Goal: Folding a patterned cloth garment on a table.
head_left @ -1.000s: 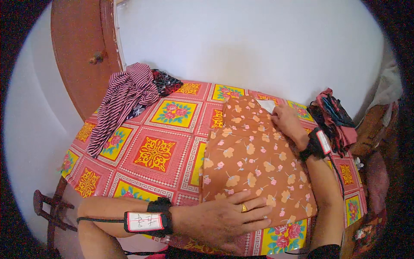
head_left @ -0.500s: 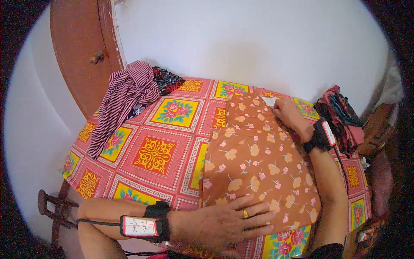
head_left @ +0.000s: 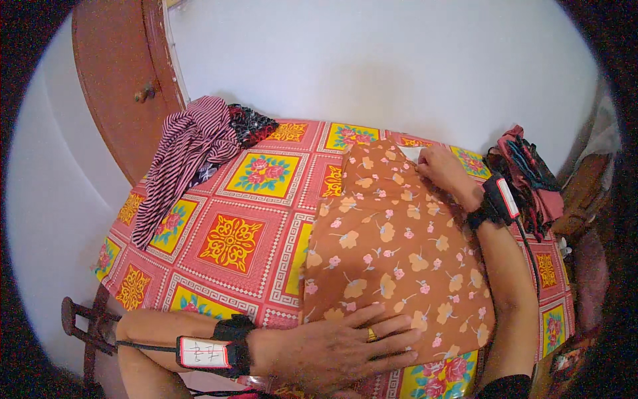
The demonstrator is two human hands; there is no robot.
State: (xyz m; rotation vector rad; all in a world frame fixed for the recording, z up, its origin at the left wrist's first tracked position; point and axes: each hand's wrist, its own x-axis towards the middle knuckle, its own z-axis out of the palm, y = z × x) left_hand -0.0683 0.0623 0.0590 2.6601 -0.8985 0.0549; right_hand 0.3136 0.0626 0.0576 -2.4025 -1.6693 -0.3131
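A brown garment with peach and pink flowers lies spread out and folded in front of me. At its near edge my left hand rests flat, palm down, with the fingers stretched over the fabric and a ring on one of them. My right hand is at the garment's far right corner. Its fingers are curled closed on the fabric edge there, beside a small white patch; the fingertips are partly hidden. The right forearm lies along the garment's right side.
The table has a red and yellow patterned cover. A striped pink and black cloth and a dark patterned cloth lie bunched at the far left. Folded clothes stand at the far right. Behind are a white wall and a brown door.
The view has shifted slightly. Both hands keep nearly the same places on the brown garment, which lies almost as before.
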